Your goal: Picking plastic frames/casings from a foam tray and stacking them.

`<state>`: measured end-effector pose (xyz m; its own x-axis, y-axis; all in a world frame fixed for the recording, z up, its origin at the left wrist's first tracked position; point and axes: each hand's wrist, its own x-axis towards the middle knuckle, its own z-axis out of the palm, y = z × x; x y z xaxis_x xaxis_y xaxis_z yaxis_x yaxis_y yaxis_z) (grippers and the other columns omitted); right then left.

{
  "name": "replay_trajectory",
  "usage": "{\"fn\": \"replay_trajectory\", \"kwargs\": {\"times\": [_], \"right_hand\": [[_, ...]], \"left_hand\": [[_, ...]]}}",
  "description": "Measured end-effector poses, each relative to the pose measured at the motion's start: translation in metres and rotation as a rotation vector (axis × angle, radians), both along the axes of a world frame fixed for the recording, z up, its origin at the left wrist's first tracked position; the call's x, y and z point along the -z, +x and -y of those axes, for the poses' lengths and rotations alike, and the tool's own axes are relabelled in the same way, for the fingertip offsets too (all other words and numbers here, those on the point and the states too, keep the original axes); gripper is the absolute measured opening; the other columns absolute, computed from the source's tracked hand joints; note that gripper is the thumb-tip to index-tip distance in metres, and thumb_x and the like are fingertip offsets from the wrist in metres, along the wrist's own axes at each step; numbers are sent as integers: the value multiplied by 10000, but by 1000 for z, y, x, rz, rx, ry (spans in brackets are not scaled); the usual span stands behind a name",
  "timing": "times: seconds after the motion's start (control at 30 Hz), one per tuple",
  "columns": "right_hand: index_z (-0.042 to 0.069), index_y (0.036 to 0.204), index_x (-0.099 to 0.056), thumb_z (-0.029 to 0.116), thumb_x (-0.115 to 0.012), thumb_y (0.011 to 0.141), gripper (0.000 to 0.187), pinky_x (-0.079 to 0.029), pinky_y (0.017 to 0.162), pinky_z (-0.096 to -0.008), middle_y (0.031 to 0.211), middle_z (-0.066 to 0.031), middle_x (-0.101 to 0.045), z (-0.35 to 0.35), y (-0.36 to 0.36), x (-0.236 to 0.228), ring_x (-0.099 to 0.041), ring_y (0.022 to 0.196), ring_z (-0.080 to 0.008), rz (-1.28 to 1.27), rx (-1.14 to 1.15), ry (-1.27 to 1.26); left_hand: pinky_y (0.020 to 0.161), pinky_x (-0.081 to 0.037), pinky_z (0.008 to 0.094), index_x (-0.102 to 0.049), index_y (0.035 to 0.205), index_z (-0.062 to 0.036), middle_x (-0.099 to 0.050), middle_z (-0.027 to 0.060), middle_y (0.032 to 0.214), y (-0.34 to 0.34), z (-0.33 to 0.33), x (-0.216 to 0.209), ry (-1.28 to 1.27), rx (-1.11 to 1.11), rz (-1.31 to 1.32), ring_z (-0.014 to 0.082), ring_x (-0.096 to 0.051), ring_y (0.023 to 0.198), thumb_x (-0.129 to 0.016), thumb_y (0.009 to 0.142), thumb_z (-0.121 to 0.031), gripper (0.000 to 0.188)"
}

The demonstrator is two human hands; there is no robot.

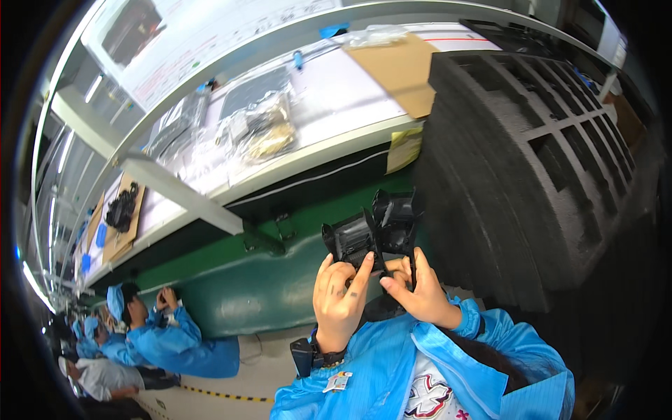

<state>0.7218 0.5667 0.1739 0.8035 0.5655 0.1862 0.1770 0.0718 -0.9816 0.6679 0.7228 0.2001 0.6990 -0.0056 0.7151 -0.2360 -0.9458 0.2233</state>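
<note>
In front of my chest, my left hand (337, 297) grips a black moulded plastic part (352, 238) with a hollow, box-like shape. Its fingertips press along the part's lower edge. Close on the right, my right hand (425, 295) is closed around the lower end of a second black plastic part (397, 213), with the thumb in front. The two parts sit side by side and seem to touch; whether they are joined I cannot tell. My fingers hide their lower ends.
Tall stacked black foam trays (490, 175) with slots stand close on my right. Ahead runs a white workbench (329, 87) holding cardboard (399, 73) and bagged parts (262, 129). A metal post (164, 185) rises at its edge. Co-workers in blue (182, 343) sit at the left.
</note>
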Motion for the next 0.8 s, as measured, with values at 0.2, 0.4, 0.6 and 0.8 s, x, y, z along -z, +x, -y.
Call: {"fn": "replay_trajectory", "kwargs": {"times": [0.2,0.4,0.6,0.8], "right_hand": [[81,842,-239,34,-567,922,341,-345,560,-201,982,-144,-675,-12,2,33,-348,611,-31,-169,-57,243],[34,921,-335,124,-526,964,216,-367,584,-206,932,-149,-651,-8,2,59,-394,643,-28,3,-41,128],[-26,927,-454,412,-331,1025,465,-344,438,-201,650,-55,-549,26,39,67,-430,460,-45,-64,-9,138],[-111,1163,-474,379,-355,1031,521,-334,478,-217,636,-21,-458,32,34,47,-422,522,-59,-133,43,131]], "left_hand": [[996,-437,434,-426,1389,-66,-449,145,1322,2,8,15,-1024,-7,222,286,-483,1212,-705,649,6,794],[1077,-349,460,-331,1425,-32,-385,148,1427,-15,9,59,-2080,524,-338,268,-480,1222,-589,837,-100,646],[1083,-332,553,-267,1458,-33,-222,185,1537,-6,0,45,-2064,663,-294,422,-369,1332,-564,853,-121,680],[1011,-409,568,-251,1460,-17,-188,186,1546,-6,-5,47,-2098,720,-348,414,-451,1267,-539,881,-150,661]]}}
